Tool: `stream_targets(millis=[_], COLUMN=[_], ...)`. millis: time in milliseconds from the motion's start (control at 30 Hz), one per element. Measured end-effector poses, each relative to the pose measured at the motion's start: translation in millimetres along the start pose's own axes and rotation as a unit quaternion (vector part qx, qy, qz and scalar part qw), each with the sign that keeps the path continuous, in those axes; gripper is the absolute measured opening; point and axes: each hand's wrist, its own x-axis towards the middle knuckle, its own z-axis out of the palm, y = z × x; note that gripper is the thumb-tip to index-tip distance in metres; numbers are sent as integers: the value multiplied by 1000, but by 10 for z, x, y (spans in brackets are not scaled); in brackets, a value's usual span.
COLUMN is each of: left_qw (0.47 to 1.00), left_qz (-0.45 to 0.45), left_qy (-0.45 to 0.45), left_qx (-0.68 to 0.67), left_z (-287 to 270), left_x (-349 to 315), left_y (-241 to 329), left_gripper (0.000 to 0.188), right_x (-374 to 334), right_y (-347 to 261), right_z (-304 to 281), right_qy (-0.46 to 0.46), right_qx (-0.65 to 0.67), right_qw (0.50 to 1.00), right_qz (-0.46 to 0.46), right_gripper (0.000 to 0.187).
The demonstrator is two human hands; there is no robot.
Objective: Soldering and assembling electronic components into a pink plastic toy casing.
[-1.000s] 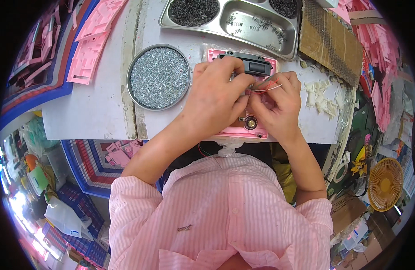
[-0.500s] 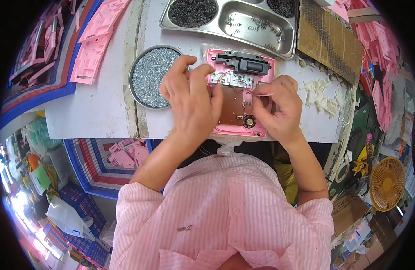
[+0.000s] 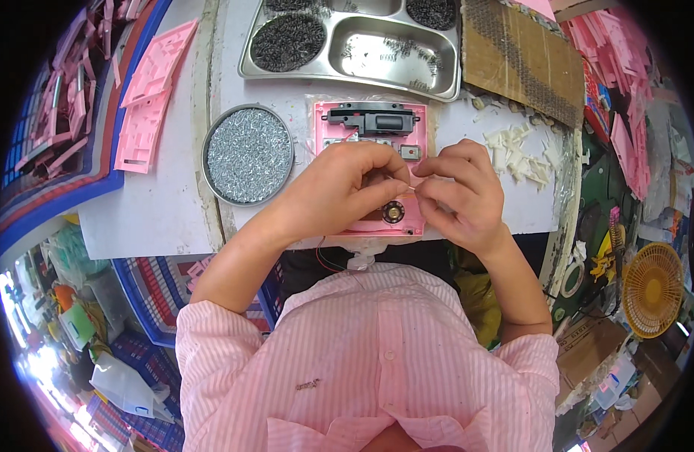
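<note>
In front of me on the table lies a pink plastic housing [image 3: 416, 226] with electronics inside. A black module [image 3: 377, 120] crosses its far end, and a small round speaker-like part [image 3: 393, 212] sits near its near right corner. My left hand [image 3: 343, 188] reaches over the housing from the left, thumb and forefinger pinched together. My right hand [image 3: 463, 196] meets it from the right, fingers curled and fingertips pinching. A thin wire runs between the two pinches, only a sliver of it showing. The left hand covers the middle of the housing.
A round tin of small screws [image 3: 247, 154] stands left of the housing. Beyond it is a metal compartment tray [image 3: 347, 84] with springs. White plastic bits [image 3: 524, 158] and a cardboard piece [image 3: 520, 60] lie to the right. Pink panels [image 3: 147, 113] rest at the left.
My left hand has gone from spread fingers at the housing's left side to a pinch over its middle. My right hand has turned and come to meet it. The whole view has shifted slightly.
</note>
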Motion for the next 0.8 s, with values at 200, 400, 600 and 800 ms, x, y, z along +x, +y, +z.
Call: stream_targets(millis=[200, 400, 600, 800], left_qw=[995, 975, 916, 926], left_qz=[-40, 85, 213, 176], left_qy=[-15, 116, 195, 202], left_qx=[-85, 172, 277, 267], left_z=[-5, 44, 263, 247], left_x=[20, -15, 3, -43], left_y=[-49, -2, -7, 18], left_gripper=[8, 6, 9, 8], right_x=[-62, -431, -1801, -2271], right_y=[-92, -154, -72, 126], right_z=[-40, -731, -2117, -2442], right_qy=[9, 24, 502, 589], right_qx=[-100, -77, 206, 201], right_qw=[994, 991, 685, 644], right_qz=[-51, 105, 486, 445], right_gripper=[32, 24, 14, 15])
